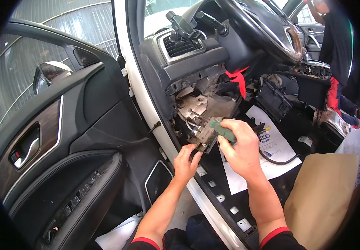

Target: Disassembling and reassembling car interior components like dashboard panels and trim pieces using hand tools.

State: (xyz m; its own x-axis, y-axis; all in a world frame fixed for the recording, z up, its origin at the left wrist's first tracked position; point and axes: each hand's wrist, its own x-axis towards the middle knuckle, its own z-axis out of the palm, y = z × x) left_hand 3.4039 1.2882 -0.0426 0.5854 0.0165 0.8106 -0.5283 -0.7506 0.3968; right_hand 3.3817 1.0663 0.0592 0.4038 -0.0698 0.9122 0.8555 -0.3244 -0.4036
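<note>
My right hand (243,148) is closed around the green handle (223,131) of a tool that looks like a screwdriver. Its tip meets, or nearly meets, a metal bracket (207,138) in the opened lower dashboard; the exact contact is too small to tell. My left hand (184,163) has its fingertips at the bracket's lower left edge, and I cannot make out whether they pinch a small part there. Behind the bracket, a crumpled silvery lining (193,104) and bare dash structure show. A red cloth strip (239,82) hangs under the steering column.
The open car door (98,108) stands at left, beside the white door frame (146,100). Above is the steering wheel (299,46). White paper (276,156) with a black cable (278,161) covers part of the floor; brown paper (322,196) lies at right. Another person (336,46) stands beyond.
</note>
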